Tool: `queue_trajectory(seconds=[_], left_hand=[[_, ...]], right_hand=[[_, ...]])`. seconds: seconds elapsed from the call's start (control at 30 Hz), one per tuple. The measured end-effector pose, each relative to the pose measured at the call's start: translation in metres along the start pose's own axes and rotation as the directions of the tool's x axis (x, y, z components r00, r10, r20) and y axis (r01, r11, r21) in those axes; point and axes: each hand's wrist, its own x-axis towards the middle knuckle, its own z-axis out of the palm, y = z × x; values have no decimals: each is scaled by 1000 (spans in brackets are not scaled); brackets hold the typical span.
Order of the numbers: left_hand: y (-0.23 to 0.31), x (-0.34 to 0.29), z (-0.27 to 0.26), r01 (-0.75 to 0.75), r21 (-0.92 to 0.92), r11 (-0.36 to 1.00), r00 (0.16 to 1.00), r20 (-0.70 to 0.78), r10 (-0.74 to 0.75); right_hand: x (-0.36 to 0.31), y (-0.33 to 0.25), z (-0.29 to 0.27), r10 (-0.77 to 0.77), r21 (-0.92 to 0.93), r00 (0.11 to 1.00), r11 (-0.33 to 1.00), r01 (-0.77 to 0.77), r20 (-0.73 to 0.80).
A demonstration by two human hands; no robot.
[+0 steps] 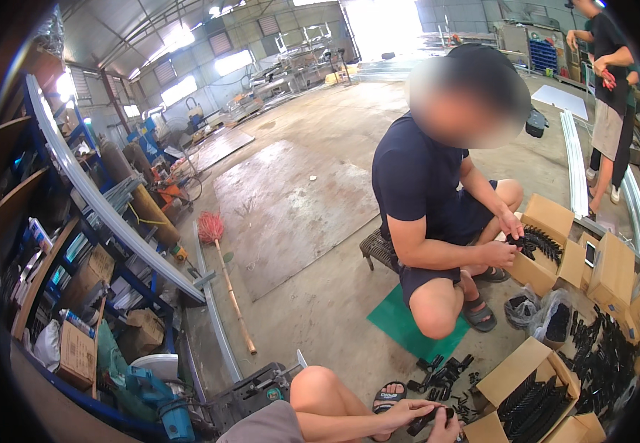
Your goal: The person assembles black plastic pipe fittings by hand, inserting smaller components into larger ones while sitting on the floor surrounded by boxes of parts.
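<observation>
Low at the bottom of the view, my left hand [405, 415] pinches a small black part [421, 423]. My right hand [445, 429], partly cut off by the lower edge, closes on the same part from the right; its exact kind is too small to make out. Just beyond my hands, several black fittings [444, 378] lie in a loose group on the floor. To the right stands an open cardboard box [512, 375] with black parts stacked in rows. A larger heap of black parts [597, 354] spreads on the floor farther right.
A co-worker [423, 192] sits on a low stool [377, 249], handling a black part over another open box [549, 214]. Beside that person lies a green sheet [416, 325]. Left are a broom [231, 295], a metal rail [216, 325] and loaded shelves [76, 295]. Other people stand back right.
</observation>
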Motion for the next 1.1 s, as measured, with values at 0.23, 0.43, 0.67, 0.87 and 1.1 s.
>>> queue_trajectory(seconds=[0.23,0.43,0.67,0.87,1.1], left_hand=[[2,3,-7,67,10,998,993,-100,-66],[4,6,-15,155,25,988,984,-92,-152],[-1,5,-24,-18,-12,1000,999,43,19],[-37,27,-37,-305,65,950,952,58,302],[-25,20,-28,-151,41,988,988,11,151]], right_hand=[[12,12,13,-129,-19,991,991,130,39],[17,43,8,-171,-247,980,950,191,97],[10,10,-5,-180,-80,950,975,206,255],[4,2,-1,-336,67,929,942,330,155],[16,38,2,-157,-91,983,982,166,98]])
